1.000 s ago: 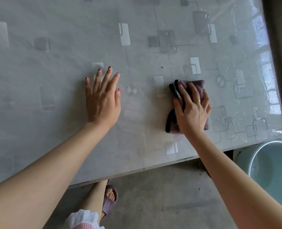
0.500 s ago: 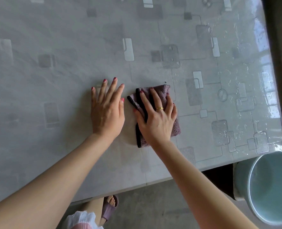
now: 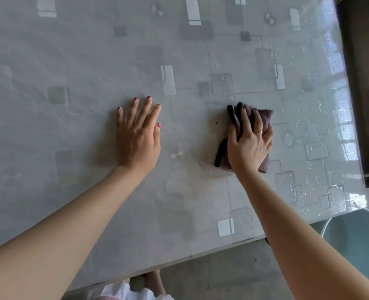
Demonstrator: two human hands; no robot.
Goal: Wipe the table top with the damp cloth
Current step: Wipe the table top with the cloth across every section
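Observation:
A folded purple-brown cloth [image 3: 265, 116] with a dark edge lies on the grey patterned table top [image 3: 82, 61], right of the middle. My right hand [image 3: 248, 146] presses down on it with spread, nearly straight fingers and covers most of it. About a hand's width to the left, my left hand [image 3: 137, 141] rests flat on the table with its fingers stretched out, holding nothing.
The table's right part [image 3: 309, 118] shines with water streaks and drops. A small dark speck [image 3: 216, 122] sits just left of the cloth. A pale green bucket [image 3: 356, 241] stands on the floor by the table's near right corner. The near table edge runs below my forearms.
My right hand has slid the cloth to the right, away from my left hand, after bringing it close half a second ago. The left hand has stayed flat in place.

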